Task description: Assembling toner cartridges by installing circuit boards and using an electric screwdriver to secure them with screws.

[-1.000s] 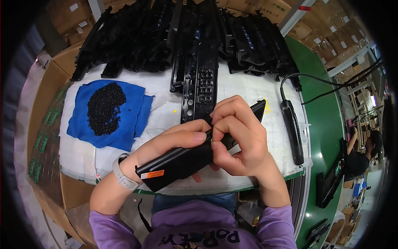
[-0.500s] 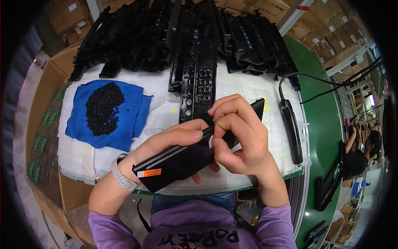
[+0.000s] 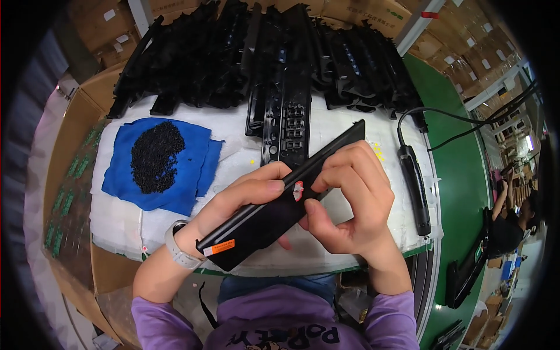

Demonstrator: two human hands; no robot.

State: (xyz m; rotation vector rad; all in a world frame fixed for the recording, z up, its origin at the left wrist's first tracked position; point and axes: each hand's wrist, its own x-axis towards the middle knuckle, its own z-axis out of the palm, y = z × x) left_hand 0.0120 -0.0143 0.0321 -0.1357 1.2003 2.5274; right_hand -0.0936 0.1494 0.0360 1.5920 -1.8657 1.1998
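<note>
A long black plastic panel (image 3: 265, 219) is tilted across the front of the work surface, its right end higher. My left hand (image 3: 242, 192) grips it from the left, thumb on the upper edge and fingers partly hidden behind. A small crinkled red-and-white sticker (image 3: 298, 191) sits on the panel's face. Just right of that sticker is my right hand (image 3: 359, 204), fingers curled, with thumb and index finger apart and nothing visible between them. An orange-and-white label (image 3: 220, 248) is at the panel's lower left end.
A blue cloth (image 3: 119, 181) bears a heap of small black parts (image 3: 156, 157). Many black plastic housings (image 3: 192, 64) are stacked at the back. A black corded hand tool (image 3: 415, 189) lies at right, near yellow dots (image 3: 378, 153). A person (image 3: 506, 230) works far right.
My right thumb and index finger have parted and drawn off the sticker, which now shows more fully. The panel's view has shifted slightly; my left hand keeps its hold.
</note>
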